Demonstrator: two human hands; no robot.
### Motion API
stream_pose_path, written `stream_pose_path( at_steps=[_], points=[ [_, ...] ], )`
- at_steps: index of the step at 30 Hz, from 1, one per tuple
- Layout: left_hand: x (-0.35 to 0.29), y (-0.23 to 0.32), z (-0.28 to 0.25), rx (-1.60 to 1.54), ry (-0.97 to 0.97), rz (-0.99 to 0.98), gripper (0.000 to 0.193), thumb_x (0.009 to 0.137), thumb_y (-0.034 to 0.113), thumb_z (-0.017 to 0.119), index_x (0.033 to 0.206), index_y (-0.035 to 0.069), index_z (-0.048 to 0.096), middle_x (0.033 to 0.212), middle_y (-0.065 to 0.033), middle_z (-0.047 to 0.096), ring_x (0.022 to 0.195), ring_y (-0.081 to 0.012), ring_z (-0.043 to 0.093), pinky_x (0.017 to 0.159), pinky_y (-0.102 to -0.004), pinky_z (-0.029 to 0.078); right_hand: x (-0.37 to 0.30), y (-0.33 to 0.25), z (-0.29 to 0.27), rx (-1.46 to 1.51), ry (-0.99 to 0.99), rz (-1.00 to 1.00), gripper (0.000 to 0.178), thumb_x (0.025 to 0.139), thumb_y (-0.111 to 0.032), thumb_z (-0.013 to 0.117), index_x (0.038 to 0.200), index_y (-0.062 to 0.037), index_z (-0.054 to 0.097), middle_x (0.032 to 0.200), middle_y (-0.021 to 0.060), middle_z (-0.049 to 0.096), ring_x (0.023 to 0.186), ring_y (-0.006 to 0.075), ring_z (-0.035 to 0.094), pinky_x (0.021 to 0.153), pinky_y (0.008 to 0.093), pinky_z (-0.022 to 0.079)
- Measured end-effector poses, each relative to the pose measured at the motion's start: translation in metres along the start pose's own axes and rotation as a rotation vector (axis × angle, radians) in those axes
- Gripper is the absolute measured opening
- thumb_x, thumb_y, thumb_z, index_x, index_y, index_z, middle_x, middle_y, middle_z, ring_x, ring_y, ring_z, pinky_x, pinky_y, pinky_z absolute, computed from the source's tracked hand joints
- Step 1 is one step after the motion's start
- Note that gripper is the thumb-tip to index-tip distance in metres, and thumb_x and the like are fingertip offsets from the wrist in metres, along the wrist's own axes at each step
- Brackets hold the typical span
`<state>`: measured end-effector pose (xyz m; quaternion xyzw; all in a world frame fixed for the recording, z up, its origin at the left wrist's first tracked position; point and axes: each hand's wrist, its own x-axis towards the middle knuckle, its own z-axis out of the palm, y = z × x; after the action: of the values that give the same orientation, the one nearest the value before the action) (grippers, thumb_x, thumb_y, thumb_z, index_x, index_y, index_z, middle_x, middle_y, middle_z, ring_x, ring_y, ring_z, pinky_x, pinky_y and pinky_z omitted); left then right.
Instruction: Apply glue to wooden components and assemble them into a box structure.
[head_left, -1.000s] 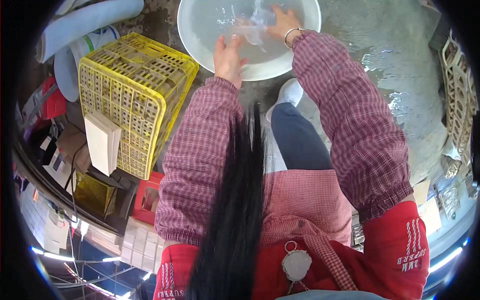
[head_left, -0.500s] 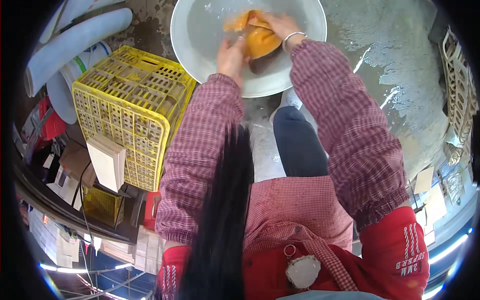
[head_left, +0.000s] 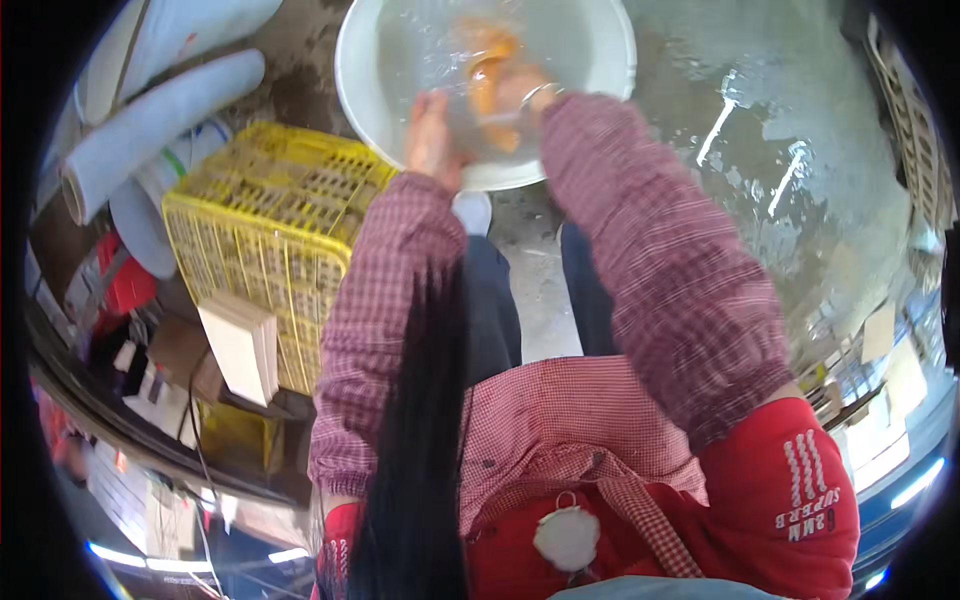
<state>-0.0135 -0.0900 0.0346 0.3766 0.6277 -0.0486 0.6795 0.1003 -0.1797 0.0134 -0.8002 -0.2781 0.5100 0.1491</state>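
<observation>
A round whitish basin (head_left: pixel 618 60) of water sits at the top of the view. In it an orange cloth (head_left: pixel 487 88) lies partly under the water, its outline smeared by motion. My right hand (head_left: pixel 522 88), with a pale bangle at the wrist, is closed on the cloth. My left hand (head_left: pixel 432 140) is at the near left part of the basin, apart from the cloth. Its fingers stretch upward and hold nothing that I can see. Checked purple sleeve covers run along both forearms.
Left of the basin stands a yellow plastic crate (head_left: pixel 265 230), with a stack of pale boards (head_left: pixel 240 345) against it. Large white rolls (head_left: pixel 165 125) lie behind the crate. Wet concrete floor (head_left: pixel 745 180) extends to the right. My shoe (head_left: pixel 472 212) is just below the basin.
My left hand has come off the orange cloth. My right hand has moved left with the cloth, which is lower in the water. The whole view has shifted slightly.
</observation>
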Motion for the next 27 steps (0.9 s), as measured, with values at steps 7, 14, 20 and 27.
stream_pose_path(
  at_steps=[7,14,20,27],
  points=[
    [-0.106,0.020,-0.001,0.058,-0.386,-0.069,0.042,0.092,0.035,0.047,0.118,0.002,0.050,0.108,-0.0101,0.058,0.092,-0.0161,0.058,0.074,-0.0251,0.050,-0.172,-0.023,0.003,1.252,0.160,0.123,0.034,0.067,-0.018,0.059,0.097,-0.0016,0.062,0.087,0.0093,0.062,0.076,0.0205,0.058,0.066,0.0296,0.049],
    [-0.321,-0.094,0.115,0.378,-0.904,-0.014,0.040,0.092,0.031,0.048,0.122,0.005,0.048,0.114,-0.0069,0.052,0.097,-0.0167,0.053,0.079,-0.0309,0.047,-0.504,0.173,0.004,1.784,0.934,0.297,0.032,0.071,0.002,0.056,0.103,-0.0005,0.060,0.090,0.0088,0.063,0.075,0.0193,0.061,0.062,0.0284,0.053],
    [-0.384,-0.219,0.134,0.714,-0.985,-0.148,0.038,0.091,0.028,0.050,0.121,0.006,0.049,0.115,-0.0066,0.051,0.095,-0.0184,0.052,0.079,-0.0333,0.047,-0.851,0.342,0.126,1.335,1.713,1.008,0.031,0.070,-0.006,0.062,0.100,0.0012,0.060,0.090,0.0120,0.063,0.075,0.0213,0.061,0.066,0.0285,0.052],
    [-0.409,-0.307,0.136,1.047,-0.920,-0.194,0.034,0.090,0.026,0.052,0.116,0.005,0.052,0.110,-0.0061,0.053,0.092,-0.0180,0.054,0.075,-0.0309,0.047,-1.154,0.442,0.361,1.017,2.300,1.465,0.035,0.068,-0.012,0.065,0.098,0.0031,0.061,0.090,0.0146,0.063,0.077,0.0225,0.061,0.068,0.0282,0.051]
  ],
)
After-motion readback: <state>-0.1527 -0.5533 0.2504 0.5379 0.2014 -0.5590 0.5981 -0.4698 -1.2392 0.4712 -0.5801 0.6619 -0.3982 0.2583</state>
